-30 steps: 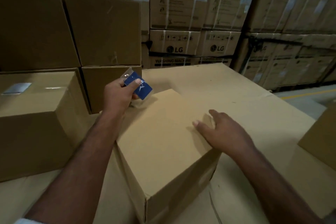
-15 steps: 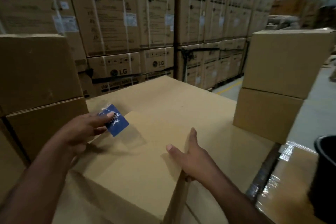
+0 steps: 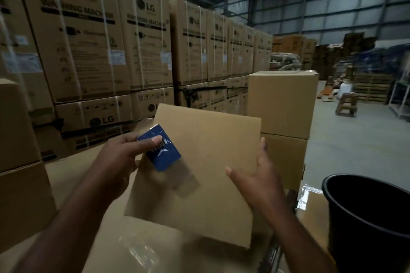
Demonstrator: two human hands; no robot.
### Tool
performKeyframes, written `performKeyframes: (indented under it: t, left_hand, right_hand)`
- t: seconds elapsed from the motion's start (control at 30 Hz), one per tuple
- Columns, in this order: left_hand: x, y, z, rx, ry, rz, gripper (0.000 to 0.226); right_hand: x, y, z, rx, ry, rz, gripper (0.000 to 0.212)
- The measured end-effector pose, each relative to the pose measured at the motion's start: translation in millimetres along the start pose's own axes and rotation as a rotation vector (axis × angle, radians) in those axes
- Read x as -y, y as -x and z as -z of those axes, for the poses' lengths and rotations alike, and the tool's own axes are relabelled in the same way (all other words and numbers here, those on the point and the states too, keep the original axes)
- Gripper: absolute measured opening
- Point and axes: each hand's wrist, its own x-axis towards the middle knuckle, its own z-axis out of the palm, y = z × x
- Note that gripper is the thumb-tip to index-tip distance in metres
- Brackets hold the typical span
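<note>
Head view: the box (image 3: 199,173) is tilted up in the middle, held between both hands. The left hand (image 3: 117,159) is at its left edge, grip closed on a blue pack (image 3: 165,153), thumb on top. The pack's long axis slants far-left to near-right across the box face. The right hand (image 3: 255,175), fingers straight, presses the box's right edge. A bin (image 3: 366,217) stands near right.

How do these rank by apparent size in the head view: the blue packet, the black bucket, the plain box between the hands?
1. plain box
2. black bucket, clearly smaller, though the frame edge cuts it off
3. blue packet, pinched in the left hand
</note>
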Motion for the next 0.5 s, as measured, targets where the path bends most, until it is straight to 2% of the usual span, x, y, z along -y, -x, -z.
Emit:
performKeyframes:
  t: [0.17,0.27,0.4,0.5]
  left_hand:
    - [-33,-21,-40,0.113,0.141,-0.223,0.025]
    - [-57,-37,-71,0.175,0.171,-0.394,0.015]
    - [-78,-66,-119,0.162,0.192,-0.596,0.005]
    - [-87,-92,-148,0.133,0.198,-0.699,0.011]
  right_hand:
    - [37,-34,69,-0.226,0.039,0.243,0.115]
    - [66,-64,109,-0.317,0.025,0.422,0.106]
    - [89,-115,146,-0.416,0.058,0.558,0.097]
    - [94,-149,164,-0.461,0.049,0.616,0.101]
